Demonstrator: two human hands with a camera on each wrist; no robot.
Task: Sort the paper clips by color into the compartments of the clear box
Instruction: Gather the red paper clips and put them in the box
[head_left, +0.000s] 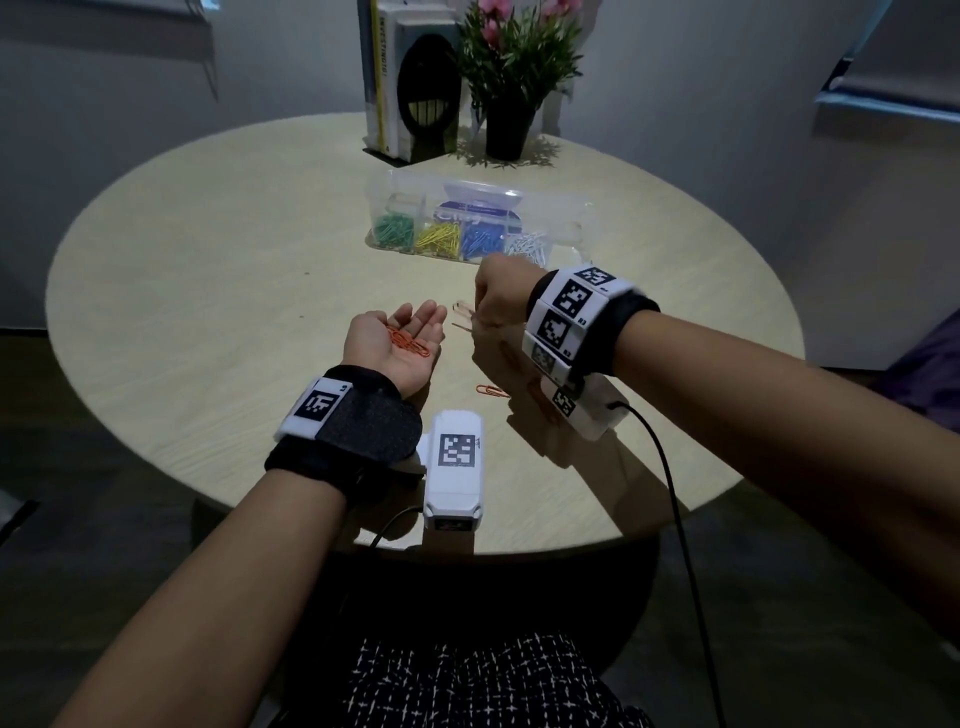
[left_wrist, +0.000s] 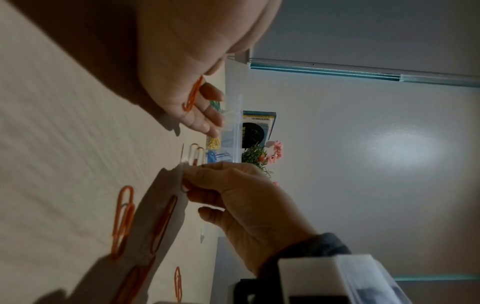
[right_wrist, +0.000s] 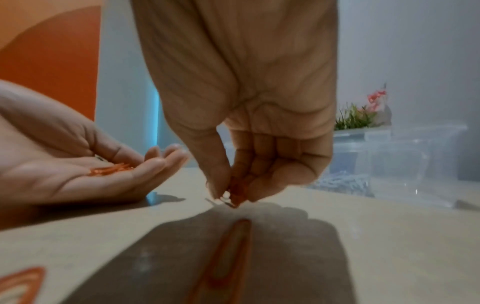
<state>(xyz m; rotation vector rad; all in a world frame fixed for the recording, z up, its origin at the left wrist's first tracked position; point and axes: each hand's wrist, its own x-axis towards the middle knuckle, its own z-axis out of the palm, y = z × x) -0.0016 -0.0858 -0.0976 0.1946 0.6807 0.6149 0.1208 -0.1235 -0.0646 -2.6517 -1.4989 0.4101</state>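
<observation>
My left hand (head_left: 410, 325) lies palm up on the table, fingers straight, with several orange paper clips (head_left: 410, 343) resting on the palm (right_wrist: 111, 170). Just to its right, my right hand (head_left: 480, 318) points down and pinches one orange clip (right_wrist: 235, 195) between thumb and fingertips at the table surface. More orange clips lie loose on the table (head_left: 492, 391) (left_wrist: 122, 220) (right_wrist: 228, 257). The clear box (head_left: 395, 187) stands beyond the hands, with green (head_left: 394, 228), yellow (head_left: 439, 238), blue (head_left: 480, 240) and white (head_left: 527, 244) clips in separate compartments.
Behind the box stand books in a black bookend (head_left: 410, 83) and a potted plant with pink flowers (head_left: 514, 67). The round wooden table (head_left: 208, 291) has bare room on its left side. Camera cables (head_left: 675, 493) trail off the near edge.
</observation>
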